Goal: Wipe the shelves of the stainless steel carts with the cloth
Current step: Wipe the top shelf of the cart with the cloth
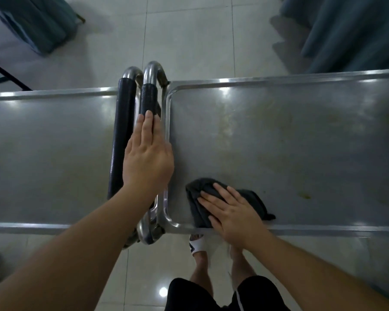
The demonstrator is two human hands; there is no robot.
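Observation:
Two stainless steel carts stand handle to handle below me. The right cart's top shelf point(289, 135) shows yellowish stains. A dark grey cloth point(195, 194) lies bunched at that shelf's near left corner. My right hand point(233, 217) presses flat on the cloth with fingers spread. My left hand point(147, 153) rests with straight fingers on the black-wrapped handle point(148, 97) of the right cart. The left cart's top shelf point(50, 153) lies to the left, with its own black handle point(122, 122).
Pale tiled floor point(189, 37) surrounds the carts. Teal curtains point(350, 30) hang at the back right and a teal fabric item point(36, 25) at the back left. My feet in sandals point(198, 245) stand beside the right cart's near rim.

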